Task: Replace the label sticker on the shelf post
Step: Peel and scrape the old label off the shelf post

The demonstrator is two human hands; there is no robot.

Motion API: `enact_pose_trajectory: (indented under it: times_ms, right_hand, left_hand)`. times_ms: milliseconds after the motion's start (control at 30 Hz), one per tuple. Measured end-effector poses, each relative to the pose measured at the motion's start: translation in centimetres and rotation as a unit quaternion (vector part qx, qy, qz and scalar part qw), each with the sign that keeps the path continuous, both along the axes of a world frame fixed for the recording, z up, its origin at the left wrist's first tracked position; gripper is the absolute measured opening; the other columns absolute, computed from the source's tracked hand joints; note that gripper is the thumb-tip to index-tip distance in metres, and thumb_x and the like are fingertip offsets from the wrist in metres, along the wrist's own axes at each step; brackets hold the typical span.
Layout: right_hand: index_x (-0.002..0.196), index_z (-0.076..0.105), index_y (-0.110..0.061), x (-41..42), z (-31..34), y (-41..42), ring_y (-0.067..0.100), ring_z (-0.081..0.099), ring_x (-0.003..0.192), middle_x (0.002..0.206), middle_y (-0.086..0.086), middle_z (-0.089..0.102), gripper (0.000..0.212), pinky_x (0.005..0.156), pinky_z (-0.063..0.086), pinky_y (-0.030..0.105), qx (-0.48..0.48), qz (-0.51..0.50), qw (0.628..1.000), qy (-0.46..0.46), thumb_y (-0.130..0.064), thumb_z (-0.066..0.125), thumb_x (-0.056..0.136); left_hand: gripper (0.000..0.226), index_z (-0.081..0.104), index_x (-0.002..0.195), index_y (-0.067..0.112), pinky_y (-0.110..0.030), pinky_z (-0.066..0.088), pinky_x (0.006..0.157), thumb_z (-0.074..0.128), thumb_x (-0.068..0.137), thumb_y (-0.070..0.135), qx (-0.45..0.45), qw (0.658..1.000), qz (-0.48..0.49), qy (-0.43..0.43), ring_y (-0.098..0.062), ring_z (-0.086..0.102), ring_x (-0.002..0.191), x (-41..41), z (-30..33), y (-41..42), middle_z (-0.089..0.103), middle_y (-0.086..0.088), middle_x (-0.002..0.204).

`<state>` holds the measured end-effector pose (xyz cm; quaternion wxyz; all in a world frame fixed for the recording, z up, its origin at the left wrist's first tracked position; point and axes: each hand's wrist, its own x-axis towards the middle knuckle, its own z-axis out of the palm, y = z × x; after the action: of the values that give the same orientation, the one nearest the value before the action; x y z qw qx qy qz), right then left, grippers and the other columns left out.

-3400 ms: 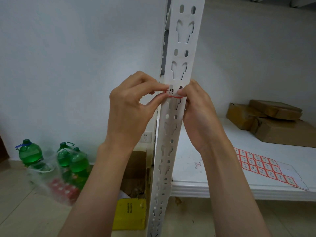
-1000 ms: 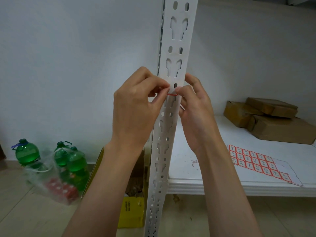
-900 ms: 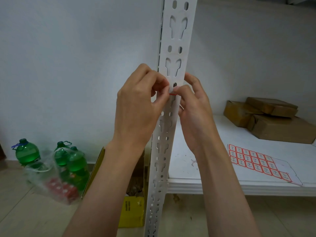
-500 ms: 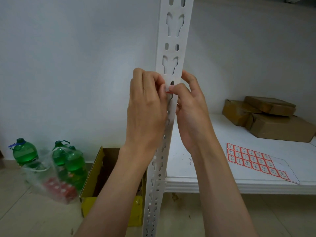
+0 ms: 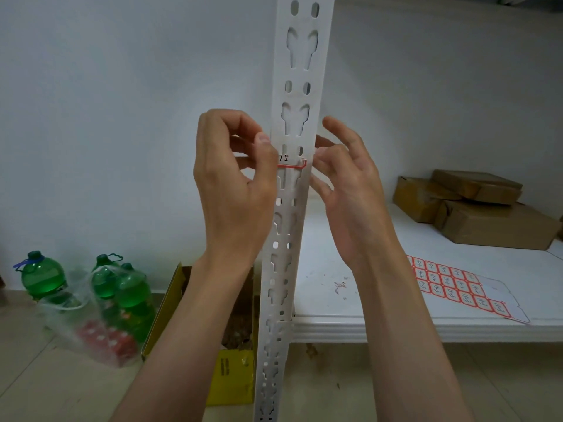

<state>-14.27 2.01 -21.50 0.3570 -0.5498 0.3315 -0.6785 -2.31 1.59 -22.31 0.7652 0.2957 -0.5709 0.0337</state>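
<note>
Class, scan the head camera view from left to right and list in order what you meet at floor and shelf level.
Green bottles → yellow box → shelf post → sticker sheet → brown cardboard boxes.

The post (image 5: 289,208) stands upright in the middle, with the sticker (image 5: 291,162) on its near face. The left hand (image 5: 234,178) is at the sticker's left edge, the right hand (image 5: 347,178) just right of the post. Right of the post, the shelf (image 5: 335,300) carries a sticker sheet (image 5: 457,284) near and boxes (image 5: 475,205) far. Left, on the floor, are bottles (image 5: 91,287) and a carton (image 5: 213,330).
</note>
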Motion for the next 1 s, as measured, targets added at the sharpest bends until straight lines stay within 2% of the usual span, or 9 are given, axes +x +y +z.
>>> enact_pose_trajectory:
  times_ms: [100,233,333,500,633,733,833,933,1000]
  right_hand:
    - [0.128,0.06,-0.028,-0.9,0.0,0.3,0.009,0.067,0.111,0.119,-0.005,0.067,0.028,0.089,0.057,0.024,-0.003,-0.021,1.0,-0.001,-0.021,0.055,0.101]
    - [0.121,0.066,-0.021,-2.0,-0.3,0.7,0.014,0.066,0.112,0.119,0.001,0.067,0.024,0.096,0.057,0.033,0.008,-0.029,0.999,-0.013,-0.018,0.055,0.1]
    - [0.119,0.068,-0.016,-3.0,-0.8,0.5,0.017,0.067,0.11,0.114,0.002,0.069,0.022,0.094,0.058,0.034,0.021,-0.037,0.999,-0.03,-0.018,0.053,0.102]
    - [0.115,0.068,-0.008,-5.7,-2.1,-0.3,0.03,0.069,0.11,0.117,0.02,0.069,0.023,0.095,0.058,0.042,0.079,-0.081,0.991,-0.066,-0.013,0.051,0.101]
    - [0.112,0.07,-0.008,-7.8,-3.3,-0.4,0.024,0.07,0.099,0.101,0.012,0.068,0.023,0.087,0.06,0.033,0.116,-0.128,0.982,-0.08,-0.012,0.05,0.101]
    - [0.112,0.07,-0.009,-8.9,-4.3,-0.4,0.019,0.07,0.095,0.101,0.009,0.068,0.022,0.078,0.059,0.027,0.152,-0.15,0.973,-0.088,-0.014,0.052,0.1]
    - [0.108,0.071,-0.013,-9.4,-5.3,-0.6,0.019,0.071,0.093,0.102,0.007,0.071,0.018,0.075,0.06,0.025,0.194,-0.176,0.964,-0.055,-0.016,0.055,0.099]
    - [0.103,0.071,-0.013,-9.9,-6.0,-0.7,0.019,0.07,0.086,0.096,0.008,0.071,0.017,0.073,0.06,0.027,0.224,-0.188,0.956,0.017,-0.016,0.055,0.097]
    - [0.095,0.075,-0.011,-10.1,-6.2,-0.7,0.019,0.07,0.079,0.088,0.009,0.072,0.018,0.072,0.061,0.028,0.243,-0.183,0.95,0.072,-0.013,0.056,0.094]
  left_hand:
    - [0.009,0.05,0.093,0.012,-0.011,0.048,0.067,0.058,0.09,0.014,-0.031,0.999,-0.01,-0.027,-0.008,0.053,0.074,-0.6,0.4,0.8,0.052,-0.002,0.094]
    - [0.014,0.059,0.097,0.002,-0.013,0.051,0.067,0.067,0.09,0.012,-0.037,0.998,-0.033,-0.041,-0.011,0.057,0.075,-1.7,0.4,1.2,0.057,-0.005,0.093]
    - [0.021,0.062,0.094,0.002,-0.014,0.052,0.069,0.076,0.088,0.017,-0.038,0.996,-0.055,-0.057,-0.011,0.06,0.075,-2.9,0.2,1.5,0.059,-0.004,0.092]
    - [0.012,0.07,0.087,0.005,-0.015,0.054,0.07,0.08,0.085,0.011,-0.017,0.99,-0.062,-0.126,-0.007,0.062,0.075,-5.4,-1.6,1.4,0.067,-0.003,0.086]
    - [0.006,0.073,0.089,0.011,-0.023,0.056,0.071,0.077,0.086,0.01,0.061,0.976,-0.088,-0.187,-0.007,0.063,0.076,-7.6,-3.9,1.0,0.068,0.002,0.088]
    - [0.005,0.07,0.089,0.014,-0.033,0.057,0.071,0.074,0.088,0.011,0.136,0.96,-0.099,-0.223,-0.01,0.062,0.077,-8.8,-5.9,0.4,0.066,0.006,0.088]
    - [0.002,0.07,0.09,0.015,-0.033,0.057,0.075,0.072,0.09,0.014,0.21,0.938,-0.087,-0.26,-0.009,0.062,0.078,-9.8,-7.8,-0.1,0.066,0.007,0.088]
    - [0.005,0.073,0.086,0.017,-0.033,0.058,0.076,0.074,0.088,0.012,0.293,0.918,-0.093,-0.25,-0.008,0.064,0.074,-10.2,-9.2,-0.6,0.068,0.007,0.084]
    - [0.007,0.076,0.083,0.016,-0.035,0.059,0.076,0.076,0.084,0.01,0.341,0.912,-0.128,-0.19,-0.008,0.067,0.07,-10.4,-9.6,-1.0,0.071,0.008,0.078]
